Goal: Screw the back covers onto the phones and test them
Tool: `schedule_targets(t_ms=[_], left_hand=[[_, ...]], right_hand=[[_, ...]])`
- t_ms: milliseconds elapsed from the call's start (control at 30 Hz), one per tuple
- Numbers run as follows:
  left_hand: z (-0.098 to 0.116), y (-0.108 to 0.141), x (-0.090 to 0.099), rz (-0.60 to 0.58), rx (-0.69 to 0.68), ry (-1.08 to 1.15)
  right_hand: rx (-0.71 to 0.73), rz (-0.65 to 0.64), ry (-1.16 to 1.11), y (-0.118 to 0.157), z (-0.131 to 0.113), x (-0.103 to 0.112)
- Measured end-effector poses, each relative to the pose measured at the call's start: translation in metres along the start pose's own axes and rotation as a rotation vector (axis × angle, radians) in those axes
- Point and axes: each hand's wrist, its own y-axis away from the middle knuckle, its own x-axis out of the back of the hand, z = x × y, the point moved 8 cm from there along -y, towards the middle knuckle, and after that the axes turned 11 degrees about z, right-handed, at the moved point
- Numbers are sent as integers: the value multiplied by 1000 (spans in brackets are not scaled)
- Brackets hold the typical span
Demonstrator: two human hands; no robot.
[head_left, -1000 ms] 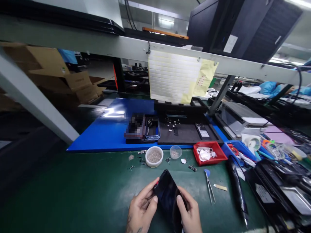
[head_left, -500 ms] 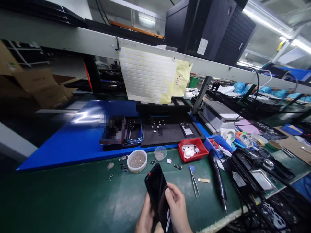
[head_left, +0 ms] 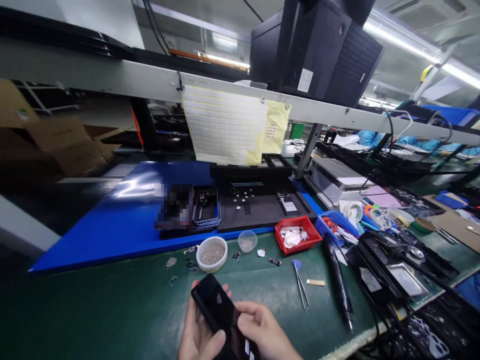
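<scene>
A black smartphone is tilted above the green mat, close to my body. My left hand cradles it from below and the left, thumb along its near side. On its right edge, my right hand grips with thumb and bent fingers. White labels show near the phone's lower end, which runs out of view at the bottom. Just beyond the phone stands a white round tub of tiny metal parts, probably screws. Beside that tub is a small clear cup with similar parts.
Tweezers and a black electric screwdriver lie to the right. Behind them are a red bin and a blue bin. A dark tray with small parts sits on the blue board. A shelf beam crosses above.
The phone has moved left and lower in view and leans further left. My left hand's fingers and thumb now show around it. My right hand stays on its right side.
</scene>
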Motion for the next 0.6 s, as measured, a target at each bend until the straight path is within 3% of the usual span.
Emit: schedule_targets(t_ms=[167, 600], left_hand=[[10, -1, 9, 119, -16, 70], [12, 3, 19, 172, -83, 75]], right_hand=[[-126, -39, -275, 16, -6, 4], [-120, -44, -419, 27, 9, 6]])
